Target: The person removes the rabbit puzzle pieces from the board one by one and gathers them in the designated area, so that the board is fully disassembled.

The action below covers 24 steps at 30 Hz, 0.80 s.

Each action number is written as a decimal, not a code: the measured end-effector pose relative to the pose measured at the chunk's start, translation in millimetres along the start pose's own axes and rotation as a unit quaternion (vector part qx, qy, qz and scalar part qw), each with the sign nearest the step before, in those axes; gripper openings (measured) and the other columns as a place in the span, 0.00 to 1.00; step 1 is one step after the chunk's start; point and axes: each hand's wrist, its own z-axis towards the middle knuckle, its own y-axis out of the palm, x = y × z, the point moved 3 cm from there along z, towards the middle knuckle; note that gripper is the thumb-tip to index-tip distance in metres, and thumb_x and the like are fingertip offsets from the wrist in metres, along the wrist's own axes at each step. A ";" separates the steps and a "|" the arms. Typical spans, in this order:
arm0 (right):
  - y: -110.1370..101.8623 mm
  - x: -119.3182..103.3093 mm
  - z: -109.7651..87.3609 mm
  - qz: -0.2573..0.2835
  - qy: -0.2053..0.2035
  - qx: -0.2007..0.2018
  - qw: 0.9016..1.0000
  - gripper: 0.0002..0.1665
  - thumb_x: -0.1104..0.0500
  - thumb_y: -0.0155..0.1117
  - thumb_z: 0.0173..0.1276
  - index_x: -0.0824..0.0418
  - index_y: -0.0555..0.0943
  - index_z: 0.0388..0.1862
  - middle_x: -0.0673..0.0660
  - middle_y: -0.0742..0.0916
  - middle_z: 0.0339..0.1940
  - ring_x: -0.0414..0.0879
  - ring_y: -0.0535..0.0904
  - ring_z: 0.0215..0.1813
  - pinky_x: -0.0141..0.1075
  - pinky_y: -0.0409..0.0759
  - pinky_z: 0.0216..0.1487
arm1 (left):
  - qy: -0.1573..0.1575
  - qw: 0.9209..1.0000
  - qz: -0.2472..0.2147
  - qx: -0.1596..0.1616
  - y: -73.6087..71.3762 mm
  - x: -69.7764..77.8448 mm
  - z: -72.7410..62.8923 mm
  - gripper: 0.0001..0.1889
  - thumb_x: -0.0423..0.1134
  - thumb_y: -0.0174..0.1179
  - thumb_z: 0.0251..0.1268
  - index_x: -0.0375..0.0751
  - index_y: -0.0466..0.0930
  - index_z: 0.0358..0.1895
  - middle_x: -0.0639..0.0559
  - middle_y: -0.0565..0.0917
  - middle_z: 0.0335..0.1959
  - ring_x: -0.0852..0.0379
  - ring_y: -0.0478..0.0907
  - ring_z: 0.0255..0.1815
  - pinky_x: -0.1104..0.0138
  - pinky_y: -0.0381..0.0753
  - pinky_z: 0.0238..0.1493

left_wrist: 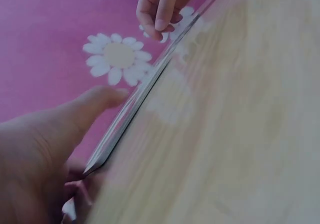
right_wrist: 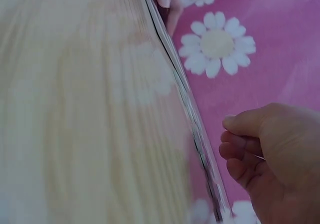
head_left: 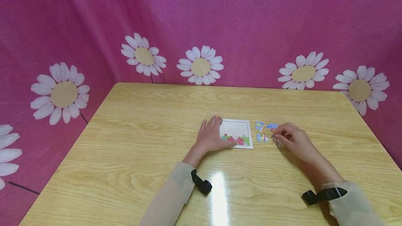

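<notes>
A white-framed puzzle board (head_left: 233, 128) lies on the table, its lower part filled with red and green picture pieces. My left hand (head_left: 211, 137) rests along the board's left side. Its fingers reach the upper left corner and its thumb stretches over the lower edge. Right of the board lie loose puzzle pieces (head_left: 263, 137), blue with small figures. My right hand (head_left: 293, 140) is over the rightmost piece (head_left: 277, 141), thumb and fingers curled close together. In the right wrist view no piece shows at the fingertips (right_wrist: 229, 120); I cannot tell whether they pinch one.
The wooden table (head_left: 141, 142) carries a bright light reflection in front of the board. A pink curtain (head_left: 251, 27) with white flowers hangs behind the table and along its left. Both wrists wear black camera straps over beige sleeves (head_left: 174, 191).
</notes>
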 end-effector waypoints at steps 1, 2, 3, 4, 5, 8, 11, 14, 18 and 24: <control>3.0 -2.5 2.1 0.008 -0.005 -0.002 1.000 0.07 0.70 0.66 0.63 0.61 0.83 0.38 0.52 0.83 0.33 0.28 0.70 0.31 0.23 0.71 0.28 | 0.008 1.000 -0.005 -0.007 -2.3 -1.9 0.0 0.54 0.70 0.64 0.49 0.42 0.57 0.75 0.51 0.58 0.78 0.55 0.47 0.82 0.53 0.40 0.83; 6.0 -4.8 4.4 0.012 -0.009 -0.004 1.000 0.07 0.70 0.66 0.63 0.61 0.83 0.38 0.52 0.83 0.33 0.29 0.69 0.30 0.23 0.71 0.28 | 0.016 1.000 -0.012 -0.016 -4.5 -3.9 -0.1 0.54 0.69 0.64 0.49 0.42 0.57 0.75 0.51 0.58 0.78 0.55 0.47 0.82 0.53 0.41 0.83; 9.1 -6.9 6.6 0.019 -0.011 -0.009 1.000 0.07 0.70 0.66 0.63 0.61 0.83 0.38 0.52 0.83 0.33 0.29 0.69 0.31 0.24 0.71 0.28 | 0.024 0.999 -0.018 -0.023 -6.9 -5.6 -0.1 0.53 0.68 0.65 0.49 0.42 0.57 0.75 0.51 0.59 0.78 0.55 0.47 0.82 0.53 0.41 0.82; 12.3 -8.8 8.8 0.025 -0.013 -0.013 1.000 0.07 0.70 0.66 0.63 0.61 0.83 0.38 0.52 0.83 0.34 0.29 0.69 0.31 0.24 0.71 0.28 | 0.033 0.999 -0.026 -0.032 -9.3 -6.9 -0.1 0.53 0.66 0.66 0.49 0.42 0.57 0.75 0.51 0.59 0.78 0.55 0.47 0.82 0.53 0.41 0.82; 15.4 -10.7 11.1 0.030 -0.015 -0.018 0.999 0.07 0.70 0.66 0.63 0.61 0.83 0.38 0.52 0.83 0.33 0.30 0.69 0.31 0.24 0.71 0.28 | 0.041 0.998 -0.028 -0.040 -10.9 -8.6 0.3 0.53 0.66 0.66 0.49 0.42 0.57 0.76 0.51 0.58 0.78 0.54 0.47 0.82 0.53 0.41 0.82; 24.9 -16.8 17.6 0.044 -0.019 -0.034 0.998 0.07 0.71 0.66 0.63 0.62 0.82 0.39 0.52 0.82 0.33 0.30 0.70 0.31 0.25 0.72 0.29 | 0.061 0.995 -0.031 -0.071 -16.1 -12.6 0.1 0.54 0.65 0.67 0.49 0.42 0.54 0.77 0.50 0.56 0.79 0.54 0.45 0.82 0.53 0.40 0.82; 34.6 -23.8 24.2 0.053 -0.020 -0.048 0.997 0.08 0.70 0.66 0.63 0.63 0.82 0.40 0.52 0.82 0.32 0.31 0.71 0.31 0.26 0.73 0.29 | 0.075 0.992 -0.034 -0.098 -20.1 -16.7 0.4 0.54 0.63 0.67 0.51 0.43 0.51 0.78 0.50 0.53 0.81 0.55 0.43 0.83 0.53 0.39 0.83; 43.8 -32.7 30.9 0.062 -0.016 -0.069 0.996 0.08 0.69 0.66 0.64 0.62 0.81 0.42 0.51 0.82 0.32 0.32 0.73 0.33 0.26 0.74 0.32 | 0.087 0.988 -0.043 -0.116 -23.1 -20.4 0.6 0.54 0.61 0.68 0.52 0.44 0.49 0.78 0.51 0.50 0.81 0.55 0.41 0.83 0.54 0.38 0.83; 54.8 -45.5 39.4 0.069 0.000 -0.106 0.992 0.09 0.66 0.66 0.65 0.61 0.81 0.45 0.52 0.83 0.34 0.35 0.73 0.34 0.27 0.75 0.33 | 0.101 0.986 -0.046 -0.122 -23.8 -24.0 2.7 0.53 0.58 0.68 0.53 0.44 0.49 0.78 0.52 0.50 0.81 0.55 0.42 0.83 0.54 0.40 0.82; 69.8 -62.3 49.5 0.094 0.016 -0.158 0.983 0.11 0.63 0.67 0.66 0.62 0.81 0.46 0.54 0.83 0.36 0.37 0.75 0.35 0.27 0.77 0.36 | 0.109 0.986 -0.041 -0.121 -23.4 -25.9 4.1 0.52 0.56 0.69 0.54 0.44 0.49 0.78 0.52 0.50 0.81 0.55 0.42 0.83 0.54 0.41 0.82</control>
